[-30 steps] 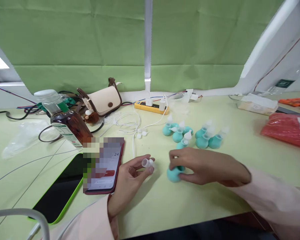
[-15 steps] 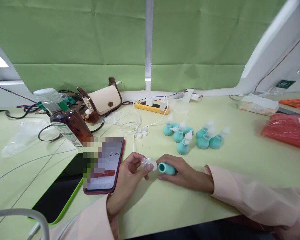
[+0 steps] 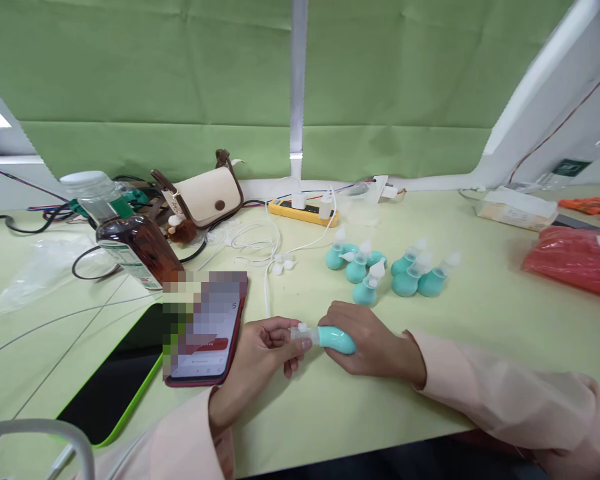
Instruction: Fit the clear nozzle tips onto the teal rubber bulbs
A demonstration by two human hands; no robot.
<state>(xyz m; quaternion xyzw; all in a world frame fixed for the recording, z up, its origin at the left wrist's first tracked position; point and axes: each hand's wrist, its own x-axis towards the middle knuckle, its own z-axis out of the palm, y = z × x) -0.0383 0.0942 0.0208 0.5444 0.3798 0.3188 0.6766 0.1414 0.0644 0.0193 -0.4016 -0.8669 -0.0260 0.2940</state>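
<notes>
Between finger and thumb my left hand [image 3: 270, 347] pinches a clear plastic nozzle fitting [image 3: 311, 335] that has a small white knob on top. My right hand [image 3: 363, 340] is wrapped round a teal rubber bulb [image 3: 336, 339], lying sideways. The fitting's end meets the bulb's mouth; how deep it sits inside I cannot tell. Beyond my hands stand several teal bulb aspirators with pale tips, the nearest one [image 3: 365, 291] just past my right hand. A few small white pieces [image 3: 283, 264] lie beyond my left hand.
Left of my hands lie a red-cased phone [image 3: 207, 347] and a green-cased phone [image 3: 117, 377]. Behind them are a bottle of dark liquid [image 3: 137, 247] and a cream bag [image 3: 207, 198]. A yellow power strip [image 3: 304, 213] has white cables. A red package [image 3: 575, 260] lies far right.
My hands have brought the clear fitting and the teal bulb together, end to end. The bulb's open mouth, visible before, is now covered by the fitting.
</notes>
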